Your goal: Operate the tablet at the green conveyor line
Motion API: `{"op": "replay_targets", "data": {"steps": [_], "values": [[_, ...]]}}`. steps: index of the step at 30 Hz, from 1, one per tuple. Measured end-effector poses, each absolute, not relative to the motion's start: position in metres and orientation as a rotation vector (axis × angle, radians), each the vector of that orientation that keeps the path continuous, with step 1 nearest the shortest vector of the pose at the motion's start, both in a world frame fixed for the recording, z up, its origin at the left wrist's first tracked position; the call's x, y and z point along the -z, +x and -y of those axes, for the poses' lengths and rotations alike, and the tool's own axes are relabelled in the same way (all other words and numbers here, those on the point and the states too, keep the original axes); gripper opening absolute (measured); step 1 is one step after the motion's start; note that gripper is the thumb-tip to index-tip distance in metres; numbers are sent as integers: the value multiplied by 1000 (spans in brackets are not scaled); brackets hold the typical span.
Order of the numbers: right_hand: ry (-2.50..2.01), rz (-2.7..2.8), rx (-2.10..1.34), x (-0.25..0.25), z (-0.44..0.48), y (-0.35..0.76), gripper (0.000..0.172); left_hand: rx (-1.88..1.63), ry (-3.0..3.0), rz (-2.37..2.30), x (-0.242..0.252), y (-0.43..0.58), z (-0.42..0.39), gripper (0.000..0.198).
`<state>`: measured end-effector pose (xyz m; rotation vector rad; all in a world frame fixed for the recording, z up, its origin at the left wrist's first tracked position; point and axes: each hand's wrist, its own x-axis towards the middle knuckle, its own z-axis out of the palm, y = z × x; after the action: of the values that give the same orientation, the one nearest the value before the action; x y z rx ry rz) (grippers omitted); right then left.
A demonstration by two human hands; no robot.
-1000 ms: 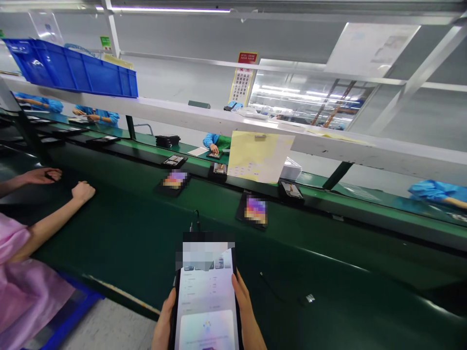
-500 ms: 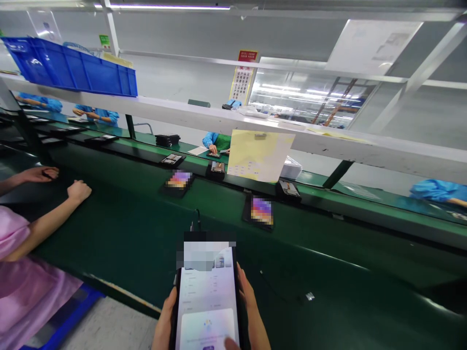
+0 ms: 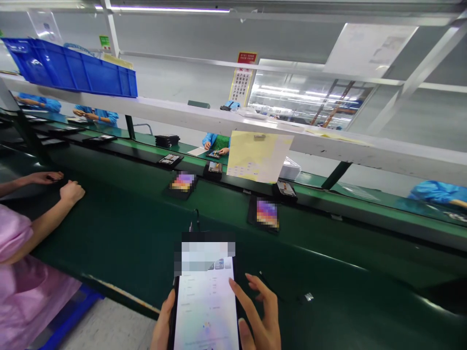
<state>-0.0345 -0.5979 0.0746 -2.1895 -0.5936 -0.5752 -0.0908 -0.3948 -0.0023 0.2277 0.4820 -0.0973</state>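
Note:
A black-framed tablet [image 3: 204, 311] with a lit, pale screen is at the bottom middle, its lower end cut off by the picture's edge. My left hand [image 3: 163, 323] grips its left side, the thumb along the frame. At the right side is my right hand [image 3: 260, 311], fingers apart, with the index fingertip over the screen's right edge; whether it touches the glass I cannot tell. A dark cable [image 3: 196, 219] rises from behind the tablet's top. Part of the screen is blurred out.
Lit devices in black trays [image 3: 268, 214] lie on the green bench [image 3: 120, 233]. Beyond runs a line of trays [image 3: 170, 160]. A white shelf [image 3: 175, 109] bears a blue bin [image 3: 73, 68] and a hanging yellow sheet [image 3: 259, 155]. A co-worker in pink [image 3: 22, 272] sits at left.
My right hand has let go of the tablet's right side and lifted its fingers beside the screen. A pop-up panel on the screen has slid down. Two lit devices have shifted slightly right.

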Motion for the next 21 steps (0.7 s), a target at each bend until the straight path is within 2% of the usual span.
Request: {"op": "replay_targets", "data": {"steps": [10, 21], "values": [[-2348, 495, 550, -89, 589, -25, 44, 159, 236, -366, -13, -91, 391, 74], [-2193, 421, 523, -88, 597, -29, 43, 82, 251, -585, 6, -89, 396, 85]]}}
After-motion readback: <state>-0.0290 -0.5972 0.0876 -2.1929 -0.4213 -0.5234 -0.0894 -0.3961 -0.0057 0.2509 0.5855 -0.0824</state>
